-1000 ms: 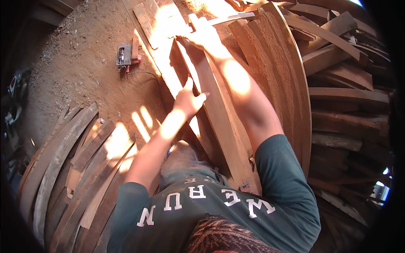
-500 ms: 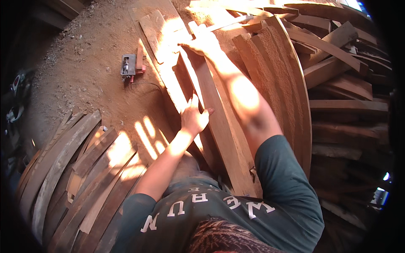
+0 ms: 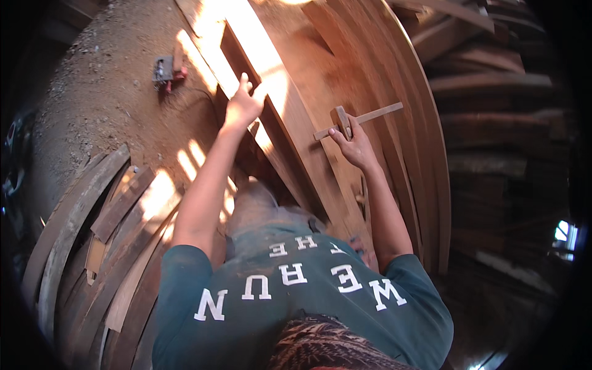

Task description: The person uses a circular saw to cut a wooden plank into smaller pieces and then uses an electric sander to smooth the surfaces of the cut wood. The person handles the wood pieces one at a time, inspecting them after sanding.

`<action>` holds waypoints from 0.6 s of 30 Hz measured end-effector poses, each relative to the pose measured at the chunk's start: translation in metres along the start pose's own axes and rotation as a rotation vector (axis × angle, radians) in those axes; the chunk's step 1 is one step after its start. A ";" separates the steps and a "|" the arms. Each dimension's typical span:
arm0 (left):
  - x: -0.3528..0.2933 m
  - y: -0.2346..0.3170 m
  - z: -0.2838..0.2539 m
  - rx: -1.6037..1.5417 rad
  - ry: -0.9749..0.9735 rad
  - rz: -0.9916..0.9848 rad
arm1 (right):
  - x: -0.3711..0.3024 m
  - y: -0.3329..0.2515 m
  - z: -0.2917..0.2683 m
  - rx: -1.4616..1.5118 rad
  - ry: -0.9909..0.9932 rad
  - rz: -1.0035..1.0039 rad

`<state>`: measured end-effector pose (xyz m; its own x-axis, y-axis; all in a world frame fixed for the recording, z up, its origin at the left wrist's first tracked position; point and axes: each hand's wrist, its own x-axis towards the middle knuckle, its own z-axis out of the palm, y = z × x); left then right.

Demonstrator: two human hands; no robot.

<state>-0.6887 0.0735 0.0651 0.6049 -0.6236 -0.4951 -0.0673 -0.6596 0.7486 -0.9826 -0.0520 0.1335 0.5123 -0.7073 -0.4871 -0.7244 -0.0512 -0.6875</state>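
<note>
In my right hand (image 3: 356,147) is a wooden marking gauge (image 3: 383,113), a thin bar passing through a small block. My fingers wrap the block, and the bar slants up to the right above the workpiece. My left hand (image 3: 244,110) is at the left edge of a long plank (image 3: 290,102) that runs away from me. Its fingers point forward, apart, and hold nothing; whether they touch the wood I cannot tell. A dark gap (image 3: 237,52) lies between this plank and the sunlit board beside it.
A grey and red power tool (image 3: 164,71) with a cord lies on the dusty ground at left. Curved boards (image 3: 80,234) are stacked at near left. Wide curved timbers (image 3: 401,80) stand along the right, with a pile of wood (image 3: 487,83) beyond.
My right hand has drawn back toward me with the marking gauge, from the far end of the plank. My left hand has moved forward and left, fingers stretched. The view has shifted.
</note>
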 end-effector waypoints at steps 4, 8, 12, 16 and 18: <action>-0.116 -0.008 0.042 0.052 -0.225 -0.153 | -0.106 0.073 -0.003 -0.076 -0.002 0.049; -0.195 -0.025 0.114 0.089 -0.193 -0.108 | -0.160 0.101 0.011 -0.158 -0.039 0.023; -0.192 -0.037 0.136 0.194 -0.074 -0.032 | -0.203 0.133 0.011 -0.214 -0.061 0.005; -0.193 -0.035 0.143 0.272 -0.049 -0.022 | -0.232 0.152 0.002 -0.254 -0.076 0.034; -0.191 -0.024 0.139 0.324 -0.133 -0.099 | -0.227 0.155 0.008 -0.258 -0.053 0.011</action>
<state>-0.9126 0.1503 0.0806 0.5139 -0.5849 -0.6275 -0.2742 -0.8051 0.5259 -1.2076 0.1057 0.1328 0.5221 -0.6715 -0.5258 -0.8203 -0.2266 -0.5252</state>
